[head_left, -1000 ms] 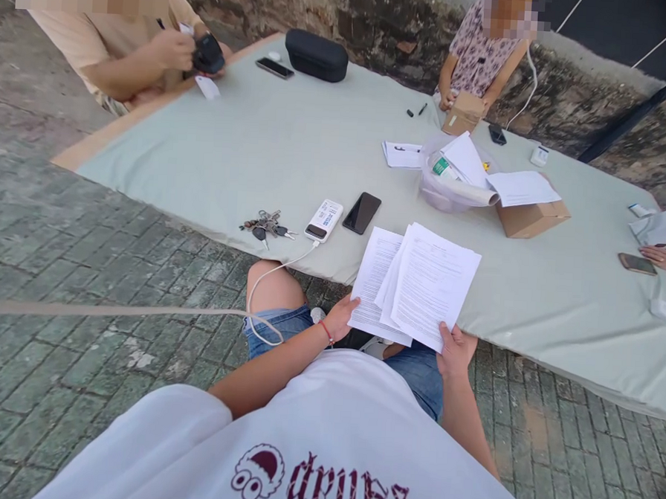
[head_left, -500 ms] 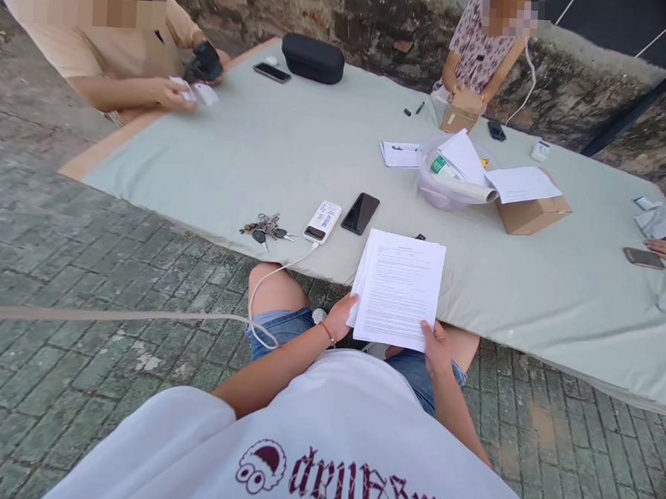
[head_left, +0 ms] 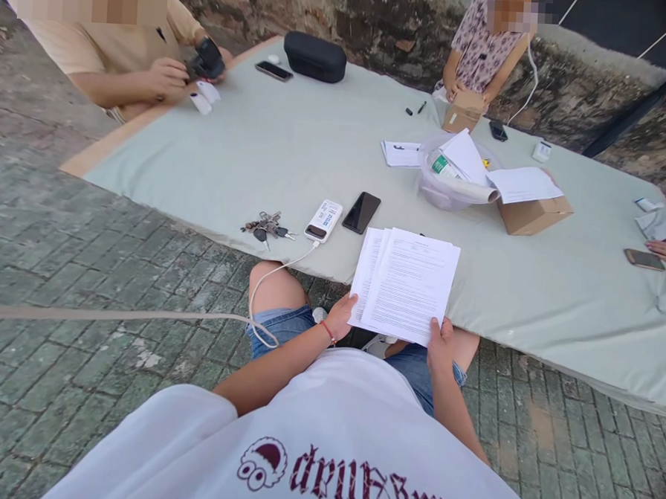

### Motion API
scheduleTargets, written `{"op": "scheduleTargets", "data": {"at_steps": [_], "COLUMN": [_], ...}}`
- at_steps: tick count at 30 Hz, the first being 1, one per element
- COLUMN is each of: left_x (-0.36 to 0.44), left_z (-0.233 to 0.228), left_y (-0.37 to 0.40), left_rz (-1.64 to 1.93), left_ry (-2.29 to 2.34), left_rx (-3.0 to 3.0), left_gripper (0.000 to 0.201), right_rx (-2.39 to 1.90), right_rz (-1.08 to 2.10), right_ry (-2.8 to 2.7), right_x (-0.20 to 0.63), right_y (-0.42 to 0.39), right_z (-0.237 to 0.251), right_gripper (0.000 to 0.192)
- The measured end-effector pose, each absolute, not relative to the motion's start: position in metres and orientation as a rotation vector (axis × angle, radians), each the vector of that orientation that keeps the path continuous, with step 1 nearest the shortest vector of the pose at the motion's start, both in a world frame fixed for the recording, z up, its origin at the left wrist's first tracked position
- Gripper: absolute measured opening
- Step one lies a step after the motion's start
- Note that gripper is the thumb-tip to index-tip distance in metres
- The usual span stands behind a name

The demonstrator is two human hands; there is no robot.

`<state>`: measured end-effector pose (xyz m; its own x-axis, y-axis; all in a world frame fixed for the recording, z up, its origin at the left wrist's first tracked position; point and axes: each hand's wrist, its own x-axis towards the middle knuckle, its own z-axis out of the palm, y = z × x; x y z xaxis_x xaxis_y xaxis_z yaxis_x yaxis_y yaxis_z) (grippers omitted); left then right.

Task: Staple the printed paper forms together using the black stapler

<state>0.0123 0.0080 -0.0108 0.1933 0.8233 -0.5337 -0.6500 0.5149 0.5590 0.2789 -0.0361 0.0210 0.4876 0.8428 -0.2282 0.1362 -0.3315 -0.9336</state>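
Observation:
I hold a stack of printed white paper sheets [head_left: 406, 283] over the near edge of the pale green mat [head_left: 293, 151]. My left hand [head_left: 340, 317] grips the stack's lower left corner. My right hand [head_left: 441, 343] pinches the lower right edge with the thumb on top. The top sheets are slid slightly to the right, so the sheets beneath show at the left.
On the mat near me lie keys [head_left: 267, 225], a white power bank [head_left: 324, 221] with a cable, and a black phone [head_left: 361, 211]. Farther off sit a cardboard box [head_left: 533, 213], a clear bag of papers [head_left: 454, 174] and a black case [head_left: 315, 56]. Other people sit around the mat.
The fanned sheets were squared into a neat stack half a second ago; now the top sheets have shifted right again. The person at far left moved their hands around small white items.

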Motion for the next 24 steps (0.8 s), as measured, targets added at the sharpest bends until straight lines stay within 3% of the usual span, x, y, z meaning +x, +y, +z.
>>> {"op": "scheduleTargets", "data": {"at_steps": [8, 24], "left_x": [0.012, 0.014], "left_z": [-0.006, -0.004], "left_y": [0.006, 0.005], "left_rz": [1.064, 1.039], "left_ry": [0.898, 0.932], "left_rx": [0.283, 0.341], "left_gripper": [0.061, 0.067], "right_rx": [-1.962, -1.881], "right_rz": [0.636, 0.838], "right_ry": [-1.022, -1.048], "right_x": [0.279, 0.261], "right_y": [-0.032, -0.033], "right_z": [0.021, 0.04], "right_gripper": [0.054, 0.058]}}
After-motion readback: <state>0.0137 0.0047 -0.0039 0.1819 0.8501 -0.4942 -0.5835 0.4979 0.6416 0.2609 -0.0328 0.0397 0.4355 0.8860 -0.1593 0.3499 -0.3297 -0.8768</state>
